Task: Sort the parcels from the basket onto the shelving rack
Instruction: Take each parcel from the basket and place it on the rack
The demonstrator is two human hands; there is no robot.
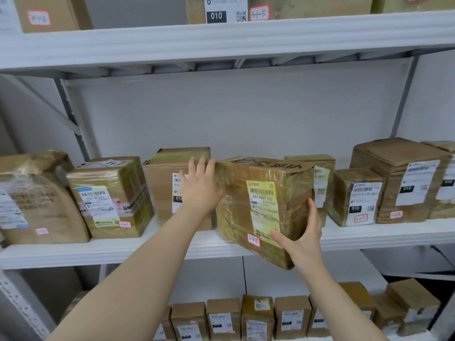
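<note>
**Parcel Held at Middle Shelf, Both Hands Engaged**

The right hand (304, 238) held the parcel (236, 207) at its lower right corner, grip closed on it: thumb across the front face, fingers round the side. The left hand (200, 187) lay flat against the parcel's upper left edge, fingers straight. The parcel, taped brown card bearing a yellow label (262, 193) and a red-bordered tag (253, 239) reading 3-2-5, sat tilted on the middle shelf (160, 247), its lower front corner overhanging the shelf edge. A carton (160, 193) stood just beside it on the left.
</note>
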